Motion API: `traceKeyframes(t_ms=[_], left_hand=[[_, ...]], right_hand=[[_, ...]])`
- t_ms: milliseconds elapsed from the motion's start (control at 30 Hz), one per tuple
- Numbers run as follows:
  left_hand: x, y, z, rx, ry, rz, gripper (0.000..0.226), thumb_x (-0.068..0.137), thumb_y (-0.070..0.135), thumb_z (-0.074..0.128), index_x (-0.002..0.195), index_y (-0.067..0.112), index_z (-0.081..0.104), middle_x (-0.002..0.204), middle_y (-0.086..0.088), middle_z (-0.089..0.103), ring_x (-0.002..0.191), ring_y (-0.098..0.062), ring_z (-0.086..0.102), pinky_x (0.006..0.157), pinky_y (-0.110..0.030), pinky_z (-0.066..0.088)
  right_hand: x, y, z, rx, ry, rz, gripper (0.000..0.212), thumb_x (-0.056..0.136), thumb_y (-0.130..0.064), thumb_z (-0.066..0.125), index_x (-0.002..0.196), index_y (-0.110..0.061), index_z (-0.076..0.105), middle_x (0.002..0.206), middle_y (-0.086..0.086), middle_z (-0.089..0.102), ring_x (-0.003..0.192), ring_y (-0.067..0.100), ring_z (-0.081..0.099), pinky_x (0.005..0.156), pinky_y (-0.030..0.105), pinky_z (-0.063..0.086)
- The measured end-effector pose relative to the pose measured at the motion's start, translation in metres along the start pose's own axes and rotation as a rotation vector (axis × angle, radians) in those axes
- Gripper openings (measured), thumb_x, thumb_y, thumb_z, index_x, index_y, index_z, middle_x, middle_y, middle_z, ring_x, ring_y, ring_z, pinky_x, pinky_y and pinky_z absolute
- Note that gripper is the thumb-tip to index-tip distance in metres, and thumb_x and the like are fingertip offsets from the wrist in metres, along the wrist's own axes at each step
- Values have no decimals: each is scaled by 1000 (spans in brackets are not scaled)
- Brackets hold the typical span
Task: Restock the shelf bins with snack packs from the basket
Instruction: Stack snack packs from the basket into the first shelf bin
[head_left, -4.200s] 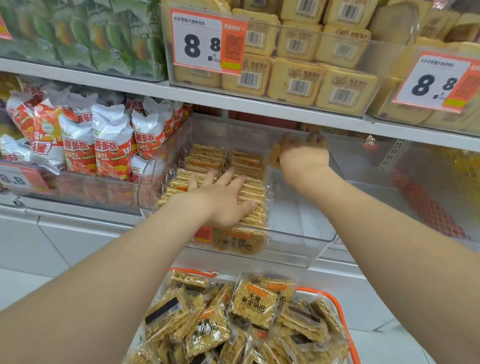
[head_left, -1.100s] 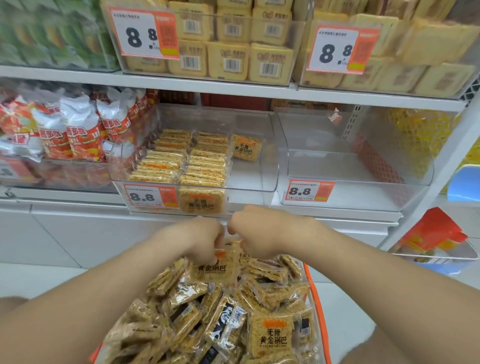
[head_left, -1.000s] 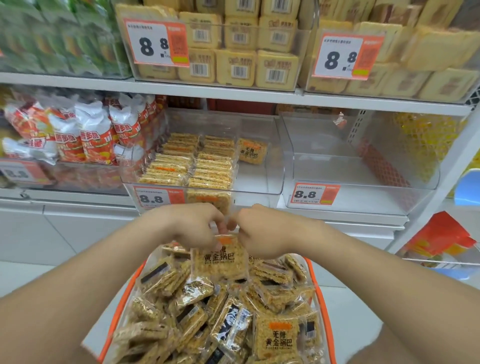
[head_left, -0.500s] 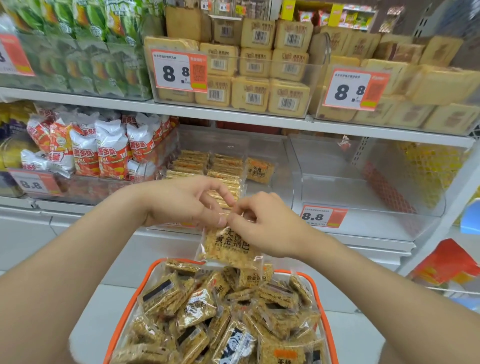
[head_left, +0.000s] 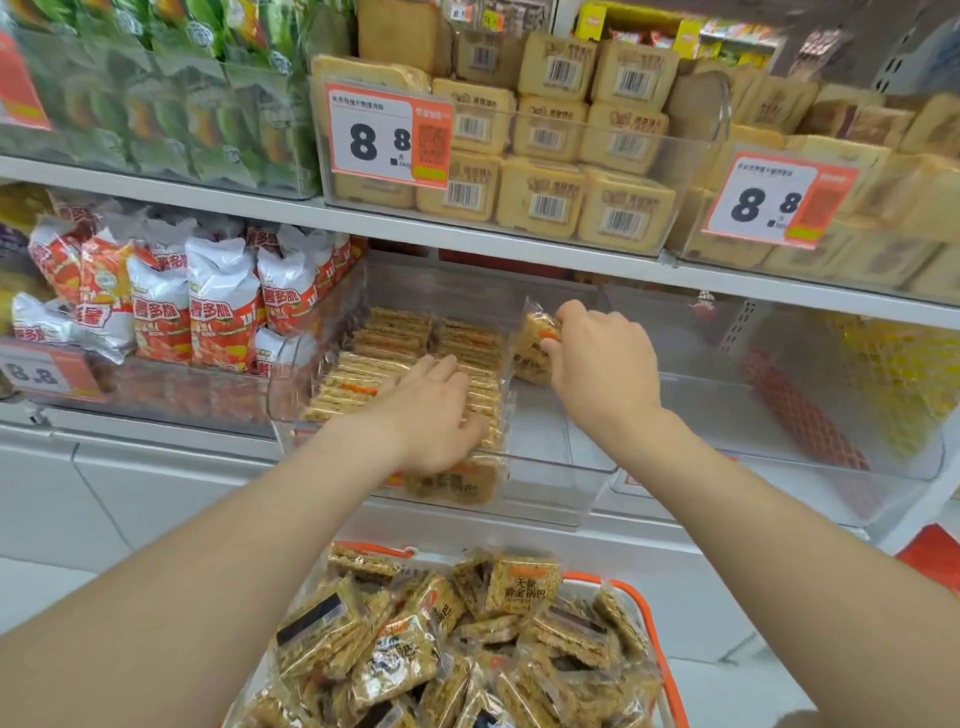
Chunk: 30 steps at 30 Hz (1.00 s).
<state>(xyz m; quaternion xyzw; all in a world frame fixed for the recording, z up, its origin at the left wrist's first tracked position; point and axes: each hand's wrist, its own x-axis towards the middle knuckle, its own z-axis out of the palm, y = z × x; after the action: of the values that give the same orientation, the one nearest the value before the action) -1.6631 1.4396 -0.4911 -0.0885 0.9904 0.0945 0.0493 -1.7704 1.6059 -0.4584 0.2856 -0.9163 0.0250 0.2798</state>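
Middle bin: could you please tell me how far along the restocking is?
Done: two rows of packs in the clear bin. In hand: the right hand holds a pack beside them; the left hand rests on the rows. Left: its bare right side, the empty neighbouring bin, a heaped basket.

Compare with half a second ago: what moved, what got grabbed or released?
Both hands went from above the basket up and forward into the clear bin. The right hand carried the snack pack to the bin's back right and keeps its grip on it. The left hand let go of that pack and now rests flat on the rows of packs. Rows, basket load and other shelf stock look unchanged.
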Motion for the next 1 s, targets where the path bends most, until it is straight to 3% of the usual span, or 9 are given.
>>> traceKeyframes(t_ms=[67,167,233,300,433,600,733,833,1000], left_hand=[[3,-2,1,13,-59,11,76,108,59,32,169,16,13,177,-4,-6,163,-28,-5,131,-56,6],[9,-5,1,51,-133,16,79,108,61,26,170,16,6,177,-4,-11,163,-28,-11,130,-58,0],[11,-5,0,61,-153,11,80,108,61,26,169,14,5,177,-4,-12,162,-28,-13,130,-59,-1],[13,-5,1,67,-166,10,80,108,61,26,169,14,4,176,-4,-14,162,-28,-15,129,-59,-2],[15,-5,1,50,-191,5,82,107,61,26,169,14,1,176,-3,-16,161,-28,-18,128,-61,-3],[12,-3,-2,63,-207,10,81,108,60,24,169,13,-2,175,-4,-19,161,-29,-20,128,-61,-5],[13,-3,-1,62,-207,10,81,108,60,23,169,14,-3,175,-4,-19,161,-29,-21,128,-61,-6],[13,-5,1,59,-203,15,81,108,60,24,169,14,-2,175,-3,-18,161,-28,-21,128,-61,-6],[11,-4,1,28,-172,27,78,109,58,24,169,14,2,176,-4,-15,161,-28,-18,129,-60,-5]], right_hand=[[10,-4,8,-140,-59,-4,17,100,-22,64,97,-14,50,97,10,73,99,36,64,75,40,33],[28,-8,17,-236,-230,-49,17,91,-4,61,92,-16,51,107,12,73,113,37,61,92,42,40],[41,-8,28,-266,-291,-58,16,95,-6,59,108,-14,64,116,15,72,127,39,53,104,44,39],[52,-11,40,-281,-324,-42,32,97,-12,61,129,-10,63,126,17,69,135,40,46,110,45,39],[67,-17,51,-250,-364,-58,49,92,0,62,139,-8,55,131,18,65,134,43,49,97,44,49],[74,-19,59,-239,-460,-32,44,92,8,59,134,-3,62,133,20,60,125,44,58,89,47,52],[76,-26,62,-216,-365,-6,45,88,11,63,130,-6,64,125,17,65,119,42,62,76,41,45],[70,-29,67,-217,-360,29,39,91,7,61,127,-7,66,123,16,67,117,41,63,76,40,46],[66,-21,63,-101,-449,46,46,89,7,65,133,-5,61,125,18,63,116,40,64,85,42,56]])
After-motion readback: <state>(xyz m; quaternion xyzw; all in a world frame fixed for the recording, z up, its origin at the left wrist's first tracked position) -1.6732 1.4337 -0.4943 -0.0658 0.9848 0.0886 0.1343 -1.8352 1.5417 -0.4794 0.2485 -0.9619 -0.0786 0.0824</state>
